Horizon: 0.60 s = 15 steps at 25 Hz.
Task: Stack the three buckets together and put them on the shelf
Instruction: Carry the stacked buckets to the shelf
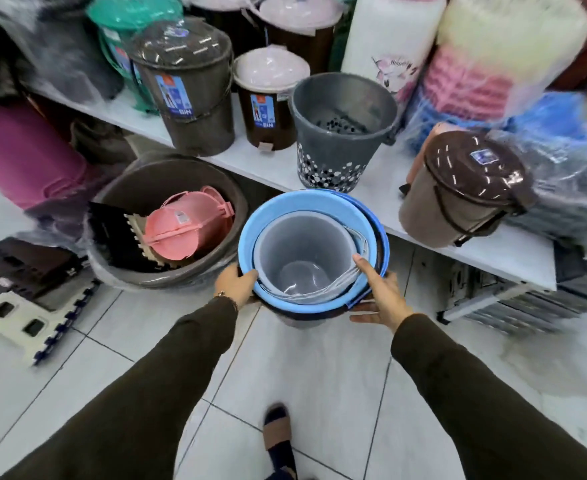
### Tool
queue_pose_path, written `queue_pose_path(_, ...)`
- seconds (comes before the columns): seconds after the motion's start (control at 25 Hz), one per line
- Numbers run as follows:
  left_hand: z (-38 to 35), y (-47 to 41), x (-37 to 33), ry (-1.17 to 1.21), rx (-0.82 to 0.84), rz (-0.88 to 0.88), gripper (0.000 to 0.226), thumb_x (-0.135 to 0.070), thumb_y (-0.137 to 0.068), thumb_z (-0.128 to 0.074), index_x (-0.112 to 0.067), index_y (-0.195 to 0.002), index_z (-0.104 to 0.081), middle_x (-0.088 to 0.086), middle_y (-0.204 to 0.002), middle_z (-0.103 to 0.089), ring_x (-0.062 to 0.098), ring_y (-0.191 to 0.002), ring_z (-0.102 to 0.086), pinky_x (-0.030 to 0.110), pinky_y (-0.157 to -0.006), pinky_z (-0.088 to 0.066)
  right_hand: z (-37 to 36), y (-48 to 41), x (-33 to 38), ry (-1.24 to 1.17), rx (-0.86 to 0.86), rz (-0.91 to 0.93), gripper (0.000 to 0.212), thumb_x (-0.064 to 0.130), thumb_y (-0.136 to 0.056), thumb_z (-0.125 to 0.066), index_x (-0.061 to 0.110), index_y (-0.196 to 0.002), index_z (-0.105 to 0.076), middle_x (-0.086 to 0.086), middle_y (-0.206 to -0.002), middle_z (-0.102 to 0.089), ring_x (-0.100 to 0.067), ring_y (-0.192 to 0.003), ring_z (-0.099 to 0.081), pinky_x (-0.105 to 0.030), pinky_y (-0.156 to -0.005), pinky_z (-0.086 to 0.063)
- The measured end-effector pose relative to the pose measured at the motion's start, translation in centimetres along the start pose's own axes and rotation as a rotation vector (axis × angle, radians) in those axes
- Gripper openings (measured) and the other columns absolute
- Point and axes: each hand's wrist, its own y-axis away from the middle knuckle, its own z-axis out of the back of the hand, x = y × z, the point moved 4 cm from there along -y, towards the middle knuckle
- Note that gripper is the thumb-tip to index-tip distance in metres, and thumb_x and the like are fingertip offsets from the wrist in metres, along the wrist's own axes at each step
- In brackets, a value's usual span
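The nested bucket stack [268, 220] hangs in front of me above the tiled floor, close to the white shelf [389, 202]. A light blue bucket holds a grey inner bucket [302, 244], and a darker blue rim [384, 244] shows on the right side. My left hand [236, 284] grips the stack's near left rim. At the near right my right hand [377, 292] holds the stack, thumb over the rim and fingers underneath. The buckets' lower walls are mostly hidden.
On the shelf stand a grey dotted bucket [337, 133], lidded brown bins [195, 84] and a tilted brown-lidded bin [458, 192]. A large dark tub [119, 188] with pink items sits on the floor at left, beside folded stools [25, 289]. My foot [278, 434] is below.
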Motion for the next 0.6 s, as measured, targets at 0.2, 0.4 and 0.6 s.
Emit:
queue_pose_path(0.2, 4.6, 8.3, -8.9, 0.103, -0.041, -0.164, 0.007, -0.013, -0.084, -0.061, -0.016, -0.085, -0.067, 0.006, -0.079, -0.069, 0.022, -0.074, -0.067, 0.034, -0.070, -0.059, 1.7, 10.7, 7.1, -0.030, 0.038, 0.119, 0.101, 0.075, -0.047, -0.084, 0.034, -0.127, -0.038, -0.013, -0.113, -0.070, -0.030, -0.072, -0.079, -0.041, -0.056, -0.063)
queue_pose_path(0.4, 6.4, 12.7, -19.0, 0.138, -0.039, -0.299, 0.020, -0.019, -0.077, -0.061, -0.005, -0.089, -0.068, 0.018, -0.083, -0.067, 0.032, -0.084, -0.064, 0.053, -0.085, -0.054, 2.8, 16.7, 15.2, -0.108, 0.024, 0.272, 0.098, 0.069, -0.052, -0.085, 0.034, -0.130, -0.036, -0.010, -0.114, -0.071, -0.032, -0.072, -0.079, -0.045, -0.058, -0.063)
queue_pose_path(0.6, 5.7, 11.2, -28.1, 0.175, -0.023, -0.380, 0.024, -0.021, -0.074, -0.063, -0.004, -0.091, -0.070, 0.013, -0.073, -0.067, 0.033, -0.074, -0.065, 0.033, -0.058, -0.060, 3.3, 16.7, 23.5, -0.126, 0.011, 0.372, 0.101, 0.068, -0.059, -0.084, 0.031, -0.138, -0.034, -0.011, -0.129, -0.065, -0.033, -0.084, -0.079, -0.043, -0.060, -0.063)
